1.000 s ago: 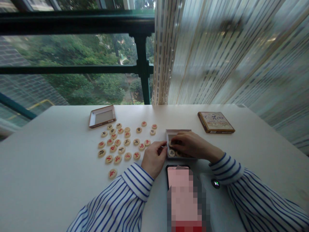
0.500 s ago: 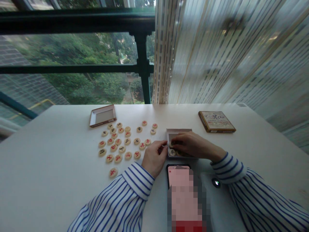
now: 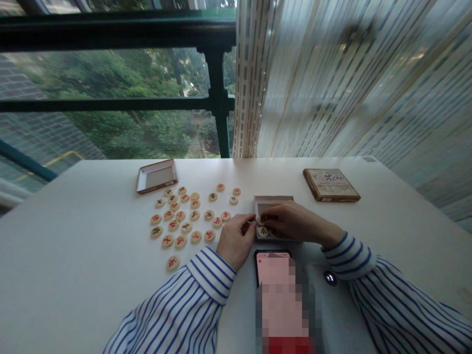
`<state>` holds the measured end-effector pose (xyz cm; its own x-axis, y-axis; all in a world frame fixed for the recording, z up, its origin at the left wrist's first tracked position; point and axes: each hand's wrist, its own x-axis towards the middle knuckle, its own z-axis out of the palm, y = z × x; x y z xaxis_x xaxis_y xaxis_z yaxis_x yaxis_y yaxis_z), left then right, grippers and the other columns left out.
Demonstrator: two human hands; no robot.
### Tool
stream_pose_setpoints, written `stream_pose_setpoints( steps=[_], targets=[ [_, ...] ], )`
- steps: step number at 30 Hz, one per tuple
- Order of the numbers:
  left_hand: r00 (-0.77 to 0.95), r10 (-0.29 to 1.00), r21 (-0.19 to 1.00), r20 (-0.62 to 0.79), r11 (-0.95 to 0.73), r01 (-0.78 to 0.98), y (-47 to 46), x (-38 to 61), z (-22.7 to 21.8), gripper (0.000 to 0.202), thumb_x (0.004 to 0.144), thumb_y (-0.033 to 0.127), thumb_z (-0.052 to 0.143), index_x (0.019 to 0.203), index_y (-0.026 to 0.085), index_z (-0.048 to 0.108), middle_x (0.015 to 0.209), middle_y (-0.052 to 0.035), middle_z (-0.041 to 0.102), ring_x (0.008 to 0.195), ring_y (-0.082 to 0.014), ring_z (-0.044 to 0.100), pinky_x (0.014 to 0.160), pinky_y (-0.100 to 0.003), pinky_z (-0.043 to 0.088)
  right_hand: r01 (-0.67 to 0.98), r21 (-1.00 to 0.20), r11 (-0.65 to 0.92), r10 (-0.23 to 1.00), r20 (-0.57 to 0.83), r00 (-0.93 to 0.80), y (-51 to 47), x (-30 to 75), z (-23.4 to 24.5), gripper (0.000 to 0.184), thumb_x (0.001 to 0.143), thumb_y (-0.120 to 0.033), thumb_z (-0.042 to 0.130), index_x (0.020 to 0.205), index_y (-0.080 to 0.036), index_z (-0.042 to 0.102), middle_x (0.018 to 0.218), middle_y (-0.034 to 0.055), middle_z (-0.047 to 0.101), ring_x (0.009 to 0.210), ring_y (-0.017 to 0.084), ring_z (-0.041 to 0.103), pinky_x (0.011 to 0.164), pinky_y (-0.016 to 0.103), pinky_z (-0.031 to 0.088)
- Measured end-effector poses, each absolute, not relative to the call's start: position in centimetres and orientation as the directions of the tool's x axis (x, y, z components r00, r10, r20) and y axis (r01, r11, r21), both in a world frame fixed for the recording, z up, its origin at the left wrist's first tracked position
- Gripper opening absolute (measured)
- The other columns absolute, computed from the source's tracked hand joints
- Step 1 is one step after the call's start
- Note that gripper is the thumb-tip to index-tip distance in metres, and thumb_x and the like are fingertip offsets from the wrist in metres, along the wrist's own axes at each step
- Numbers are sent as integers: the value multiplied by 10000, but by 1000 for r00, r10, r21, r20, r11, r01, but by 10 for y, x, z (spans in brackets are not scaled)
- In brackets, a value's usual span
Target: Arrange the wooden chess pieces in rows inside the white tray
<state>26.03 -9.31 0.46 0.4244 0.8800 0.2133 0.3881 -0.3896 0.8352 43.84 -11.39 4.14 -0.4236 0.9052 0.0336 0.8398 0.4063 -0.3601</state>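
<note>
Right hand (image 3: 297, 220) pinching a piece (image 3: 260, 221) inside the box (image 3: 263, 199); left hand (image 3: 235, 241) against the box's left wall, grip unclear!

The right hand (image 3: 291, 221) hides much of the open box (image 3: 273, 198); whether it pinches 1 piece (image 3: 260, 221) inside is unclear. Coarse blocks mask most of the phone (image 3: 273, 269). 2 sleeves (image 3: 177, 305) are cut off. Lettering on the printed box (image 3: 332, 184), far right, is too small.

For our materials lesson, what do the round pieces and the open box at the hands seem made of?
Round pieces: probably wood, possibly plastic, smooth; pale tan beneath red or black characters.
Open box: likely cardboard, matte; thin, straight walls.
</note>
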Motion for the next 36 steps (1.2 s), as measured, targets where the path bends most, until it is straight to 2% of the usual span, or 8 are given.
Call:
stream_pose_setpoints(
  steps=[9,28,36],
  targets=[
    [425,880,838,213,-388,384,-93,261,4,222,771,193,507,943,150,642,858,-62,663,729,-133,598,668,-257,484,839,-355,412,903,40,-427,-114,439,40,220,835,-263,474,932,-186,656,785,56,657,683,133,568,604,230,369],
    [423,884,839,199,-377,392,-93,261,5,227,770,185,514,953,137,641,885,-65,662,780,-140,601,709,-263,482,846,-342,409,905,31,-424,-115,437,40,225,845,-255,455,900,-170,656,773,55,652,672,126,559,603,226,363],
    [418,885,834,202,-380,401,-93,261,3,215,763,174,523,940,148,642,868,-57,665,740,-131,599,683,-261,488,845,-335,416,902,37,-430,-115,437,40,226,844,-252,456,918,-175,655,778,55,658,667,128,565,593,224,363]
  ],
)
